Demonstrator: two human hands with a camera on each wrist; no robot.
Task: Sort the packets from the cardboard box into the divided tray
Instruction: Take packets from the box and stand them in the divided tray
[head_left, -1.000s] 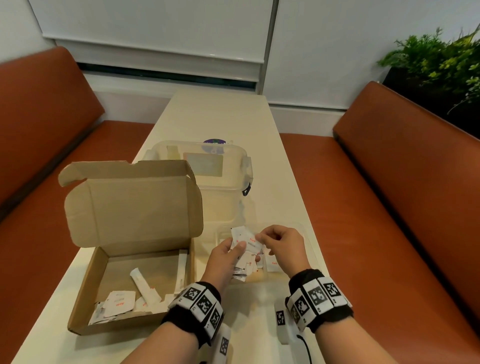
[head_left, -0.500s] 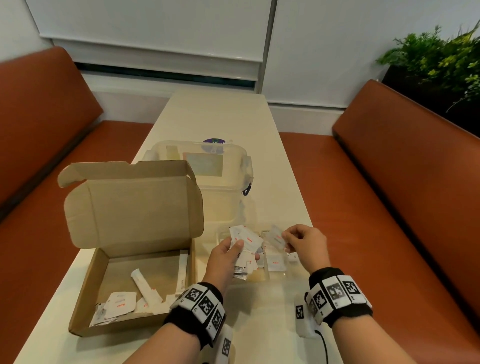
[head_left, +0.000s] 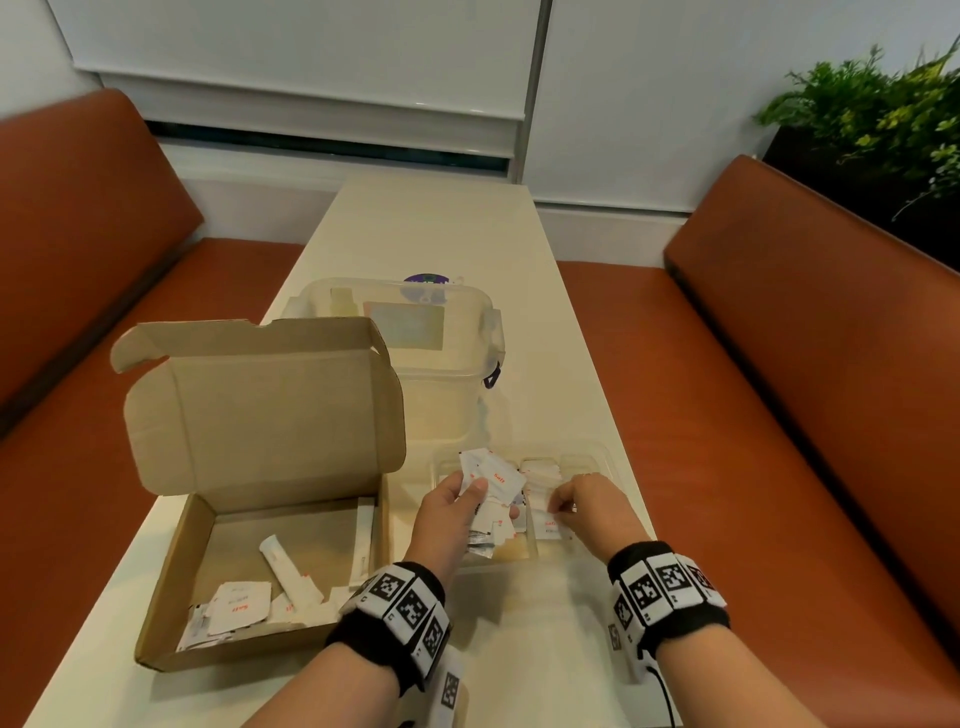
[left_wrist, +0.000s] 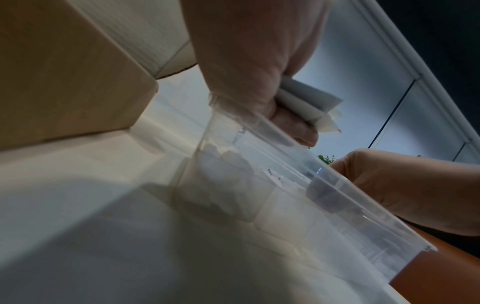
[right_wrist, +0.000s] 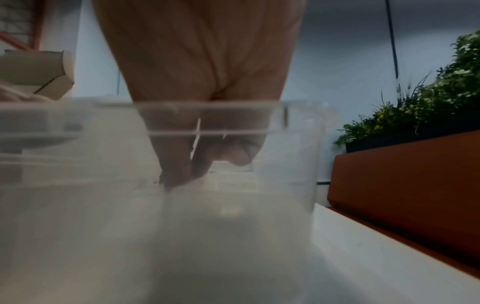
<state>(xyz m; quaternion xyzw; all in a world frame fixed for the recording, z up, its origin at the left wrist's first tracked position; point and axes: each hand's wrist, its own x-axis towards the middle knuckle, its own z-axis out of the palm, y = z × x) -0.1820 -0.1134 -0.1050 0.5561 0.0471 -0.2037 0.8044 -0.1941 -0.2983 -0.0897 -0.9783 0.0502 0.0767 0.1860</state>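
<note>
Right hand (head_left: 582, 501) has dropped into the divided tray (head_left: 597, 451), pinching one packet (head_left: 551, 524); left hand (head_left: 451, 512) beside it grips a packet bunch (head_left: 491, 475).

Soft, even indoor light in the head view, bowed edges; both wrist views dim and blurred.

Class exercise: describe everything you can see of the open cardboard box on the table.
The cardboard box is plain brown, a shallow mailer with a hinged lid standing open and tuck flaps at the lid's sides. It sits on the pale table, left of the clear divided tray. Inside lie several white packets and a long white sachet. Neither hand touches it.
</note>
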